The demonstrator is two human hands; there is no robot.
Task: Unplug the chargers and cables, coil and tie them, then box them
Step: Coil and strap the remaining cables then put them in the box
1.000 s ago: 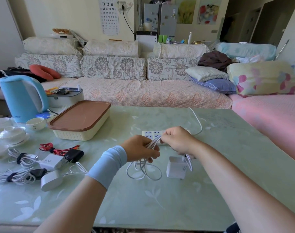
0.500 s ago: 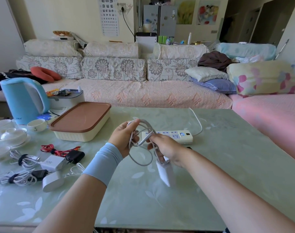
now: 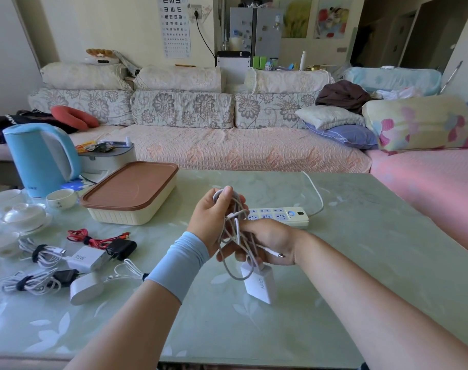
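Note:
Above the table's middle my left hand (image 3: 211, 217) grips the top of a coiled white cable (image 3: 234, 236). My right hand (image 3: 267, 243) holds the lower loops, and the cable's plug end sticks out past its palm. A white charger block (image 3: 260, 284) hangs from the cable below both hands. Behind them a white power strip (image 3: 280, 216) lies on the table with nothing plugged in. A cream box with a brown lid (image 3: 128, 194) stands shut at the left.
Tied cables and chargers lie at the front left: a white 90W charger (image 3: 87, 259), a black charger with red cable (image 3: 118, 247), a round white charger (image 3: 84, 288). A blue kettle (image 3: 39, 158) and white teaware (image 3: 23, 216) stand far left. A sofa runs behind the table.
Both hands lifted the cable and charger off the table. The loops have been gathered tighter and upright, and the charger now dangles below my right hand.

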